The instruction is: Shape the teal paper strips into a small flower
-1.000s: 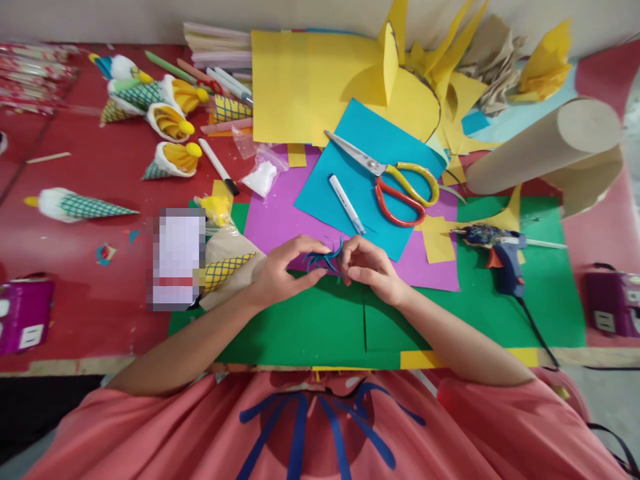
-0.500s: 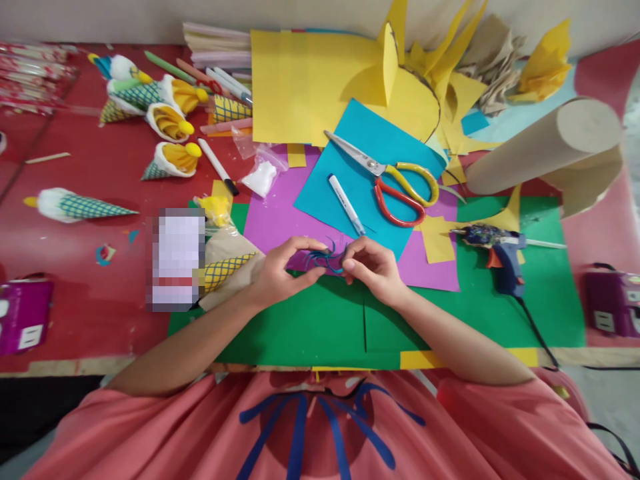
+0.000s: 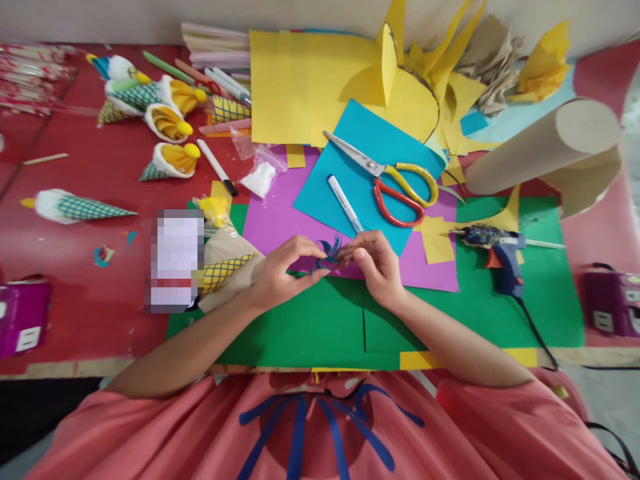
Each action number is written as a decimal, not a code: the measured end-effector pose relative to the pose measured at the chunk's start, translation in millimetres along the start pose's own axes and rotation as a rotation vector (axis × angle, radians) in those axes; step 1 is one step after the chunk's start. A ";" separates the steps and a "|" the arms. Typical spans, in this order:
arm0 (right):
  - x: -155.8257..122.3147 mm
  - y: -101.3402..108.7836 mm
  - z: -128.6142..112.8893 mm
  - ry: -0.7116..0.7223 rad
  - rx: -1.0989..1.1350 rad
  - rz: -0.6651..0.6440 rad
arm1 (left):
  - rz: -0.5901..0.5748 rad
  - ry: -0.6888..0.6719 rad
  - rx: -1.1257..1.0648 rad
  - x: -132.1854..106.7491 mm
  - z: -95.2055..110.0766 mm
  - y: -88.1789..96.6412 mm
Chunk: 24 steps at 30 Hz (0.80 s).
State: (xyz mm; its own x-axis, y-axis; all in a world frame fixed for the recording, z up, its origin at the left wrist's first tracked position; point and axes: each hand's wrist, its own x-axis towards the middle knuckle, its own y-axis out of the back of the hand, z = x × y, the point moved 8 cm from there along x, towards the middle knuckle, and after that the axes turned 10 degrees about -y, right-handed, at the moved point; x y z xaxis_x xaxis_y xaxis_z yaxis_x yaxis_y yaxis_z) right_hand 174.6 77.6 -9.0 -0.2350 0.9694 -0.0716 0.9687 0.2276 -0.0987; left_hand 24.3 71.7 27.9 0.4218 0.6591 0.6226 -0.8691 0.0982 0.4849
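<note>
My left hand (image 3: 284, 267) pinches a small piece of blue paper cut into thin curling strips (image 3: 327, 248) between thumb and fingers. The strips fan out toward my right hand (image 3: 381, 270). Its fingers reach to the strips, seemingly touching them, while the thumb stands apart from the fingers. Both hands are above the purple sheet (image 3: 270, 213) and the green sheet (image 3: 300, 327). Just beyond them, a white marker (image 3: 345, 203) and scissors with yellow and red handles (image 3: 373, 167) lie on a blue sheet (image 3: 320, 183).
At the right a glue gun (image 3: 500, 250) rests on the green sheet, its cord hanging over the table edge. Behind it lies a large cardboard tube (image 3: 540, 147). Yellow card (image 3: 300, 87) covers the back. Several paper cones (image 3: 173, 160) and a blurred-out rectangle (image 3: 175, 260) are at left.
My right thumb has lifted away from its fingers, which were pinching the strips. The blue strips now point more upward. My left hand keeps its pinch in nearly the same place.
</note>
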 end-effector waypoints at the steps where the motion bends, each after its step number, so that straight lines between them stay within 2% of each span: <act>1: -0.3 -0.5 -0.8 0.006 -0.016 -0.004 | 0.007 0.003 0.002 -0.6 -0.5 0.4; 8: 2.8 -4.1 -1.3 -0.047 0.005 -0.038 | 0.029 -0.004 -0.018 -0.8 0.2 1.7; 13: 3.1 -1.0 -14.3 0.108 -0.164 0.017 | 0.015 -0.023 -0.014 -0.1 3.1 0.0; 16: 1.6 -4.3 -19.9 0.183 -0.279 -0.002 | 0.012 -0.028 -0.020 -0.6 3.6 -0.5; 24: 1.6 -7.2 -20.0 0.182 -0.304 -0.035 | -0.006 -0.036 -0.035 -1.3 3.9 -2.0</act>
State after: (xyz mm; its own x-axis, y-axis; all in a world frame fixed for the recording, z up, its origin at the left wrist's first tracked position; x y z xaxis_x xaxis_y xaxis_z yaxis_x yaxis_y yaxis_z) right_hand 168.9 79.3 11.4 -0.2767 0.9549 0.1075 0.9462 0.2512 0.2041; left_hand 26.5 67.7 28.5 0.4351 0.6316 0.6416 -0.8748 0.1279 0.4673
